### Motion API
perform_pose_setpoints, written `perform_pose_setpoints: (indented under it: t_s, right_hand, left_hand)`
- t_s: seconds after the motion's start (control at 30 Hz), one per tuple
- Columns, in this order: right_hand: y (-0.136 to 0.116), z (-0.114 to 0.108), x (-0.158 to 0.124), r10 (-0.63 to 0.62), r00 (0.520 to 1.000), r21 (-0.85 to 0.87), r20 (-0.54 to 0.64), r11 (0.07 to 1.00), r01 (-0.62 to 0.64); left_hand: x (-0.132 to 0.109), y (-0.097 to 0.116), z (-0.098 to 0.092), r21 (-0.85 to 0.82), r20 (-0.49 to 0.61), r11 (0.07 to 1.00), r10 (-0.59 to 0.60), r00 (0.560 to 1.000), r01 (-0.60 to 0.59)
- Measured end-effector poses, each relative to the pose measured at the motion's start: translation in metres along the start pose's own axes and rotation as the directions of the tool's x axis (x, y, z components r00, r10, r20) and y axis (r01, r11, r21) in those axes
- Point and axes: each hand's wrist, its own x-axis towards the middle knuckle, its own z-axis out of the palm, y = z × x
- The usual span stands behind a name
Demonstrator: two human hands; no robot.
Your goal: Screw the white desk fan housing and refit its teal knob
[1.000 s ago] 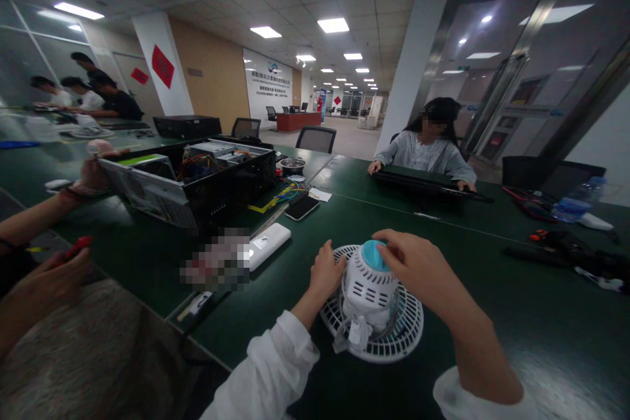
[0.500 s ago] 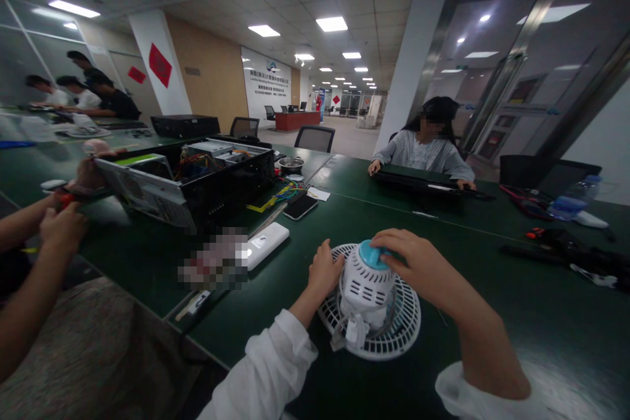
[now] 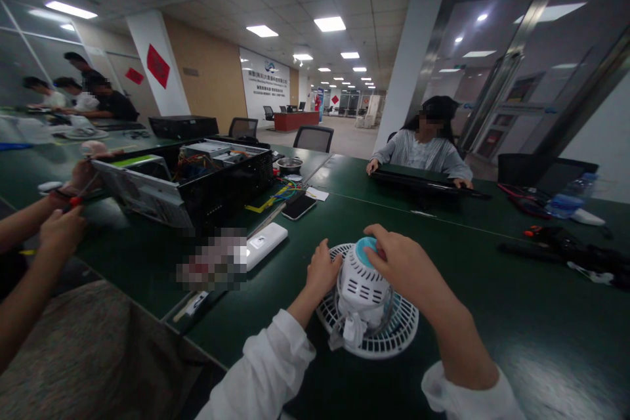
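A small white fan (image 3: 367, 305) lies face down on the dark green table (image 3: 492, 315), its motor housing pointing up with a blue knob (image 3: 365, 249) on top. My right hand (image 3: 401, 266) is curled over that knob, fingers pinched round it. My left hand (image 3: 321, 270) rests closed against the left side of the grille and housing, steadying the fan. Both my sleeves are white.
A white remote-like box (image 3: 263, 244) and a phone (image 3: 300, 207) lie to the left. An open black computer case (image 3: 216, 177) stands further left, where another person's hands (image 3: 63, 226) hold a red-handled tool. A person sits opposite at a black laptop (image 3: 426, 184). Tools and cables lie at right (image 3: 566, 246).
My right hand has shifted slightly left on the blue knob, fingers turning round it. The neighbour's hands have risen toward the computer case with the red tool.
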Motion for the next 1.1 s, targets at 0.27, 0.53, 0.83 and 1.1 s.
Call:
perform_pose_setpoints:
  t_s: [0.27,0.53,0.83,1.1]
  right_hand:
    - [0.005,-0.005,-0.003,-0.072,0.995,0.095,-0.069,0.992,0.078]
    - [0.012,-0.008,-0.007,-0.205,0.978,0.216,-0.02,0.955,0.205]
    - [0.008,-0.002,-0.003,-0.128,0.991,0.089,-0.051,0.987,0.132]
    - [-0.015,0.001,0.001,0.156,0.987,-0.098,-0.023,0.983,-0.158]
  left_hand:
    - [0.0,-0.001,0.0,0.013,-0.01,1.0,0.007,1.0,-0.007]
    - [0.0,0.001,-0.001,0.027,-0.004,1.0,0.008,1.0,-0.008]
    - [0.0,0.0,0.0,0.035,-0.007,0.999,0.014,1.0,-0.014]
    - [0.0,-0.001,0.001,0.038,-0.008,0.999,0.013,1.0,-0.013]
